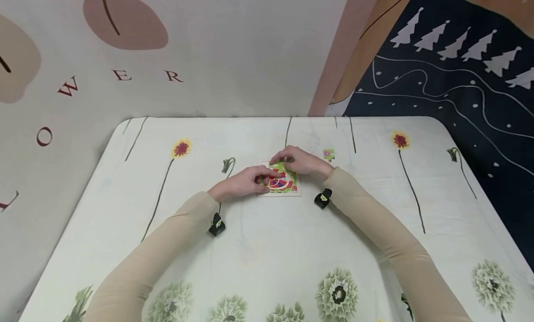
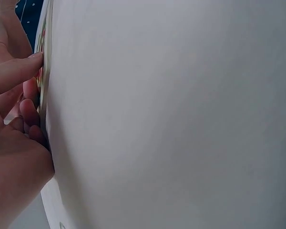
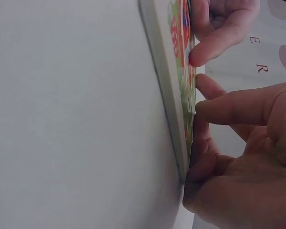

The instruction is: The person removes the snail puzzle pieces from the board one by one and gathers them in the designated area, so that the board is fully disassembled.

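Observation:
A small jigsaw puzzle [image 1: 288, 185], with a red, blue and green picture, lies flat in a pale, thick-edged tray [image 1: 280, 195] on the table. My left hand [image 1: 246, 180] reaches in from the left, and its extended index finger [image 2: 21, 71] touches the picture. The other left fingers bend beneath it by the tray's edge. My right hand [image 1: 301, 161] lies over the upper part of the puzzle. In the right wrist view, the right thumb and a finger touch the picture [image 3: 175, 38] slightly apart. The hands partly hide the puzzle.
A loose green jigsaw piece [image 1: 329, 154] with a pink flower lies on the table right of the right hand. A white cloth [image 1: 258, 248] printed with flowers covers the table. Black wrist cameras [image 1: 323, 198] hang by both sleeves. Behind stands a patterned wall [image 1: 250, 58].

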Motion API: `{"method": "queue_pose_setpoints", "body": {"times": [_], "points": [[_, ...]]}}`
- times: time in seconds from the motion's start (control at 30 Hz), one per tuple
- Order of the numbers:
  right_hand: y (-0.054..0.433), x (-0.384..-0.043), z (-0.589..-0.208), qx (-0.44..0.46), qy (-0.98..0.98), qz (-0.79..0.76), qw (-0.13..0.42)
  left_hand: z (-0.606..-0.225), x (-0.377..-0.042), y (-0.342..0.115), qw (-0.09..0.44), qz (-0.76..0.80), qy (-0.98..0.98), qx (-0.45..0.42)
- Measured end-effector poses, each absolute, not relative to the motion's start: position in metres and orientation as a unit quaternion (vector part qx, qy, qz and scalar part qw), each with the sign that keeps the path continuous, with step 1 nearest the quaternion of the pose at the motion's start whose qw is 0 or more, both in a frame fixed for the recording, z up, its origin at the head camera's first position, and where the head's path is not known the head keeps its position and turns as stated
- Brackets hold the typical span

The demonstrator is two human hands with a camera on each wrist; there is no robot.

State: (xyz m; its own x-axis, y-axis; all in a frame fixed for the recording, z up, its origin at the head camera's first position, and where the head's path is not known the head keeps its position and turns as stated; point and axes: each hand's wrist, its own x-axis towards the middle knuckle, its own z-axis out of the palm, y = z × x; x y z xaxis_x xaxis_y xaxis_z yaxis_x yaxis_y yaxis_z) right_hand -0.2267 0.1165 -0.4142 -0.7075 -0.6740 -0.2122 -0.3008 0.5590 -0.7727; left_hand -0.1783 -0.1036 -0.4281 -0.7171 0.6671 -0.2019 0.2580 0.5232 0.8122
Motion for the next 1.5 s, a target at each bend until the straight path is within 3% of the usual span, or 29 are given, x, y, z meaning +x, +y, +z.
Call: {"method": "queue_pose_setpoints", "body": {"times": [0.93,1.5], "points": [[0.120,-0.223,-0.417,-0.270,0.843,-0.390,0.252,-0.426,-0.177,-0.102,0.258,0.393,0.835,0.287],[0.117,-0.208,-0.409,-0.260,0.846,-0.422,0.195,-0.427,-0.177,-0.102,0.266,0.397,0.836,0.270]]}}
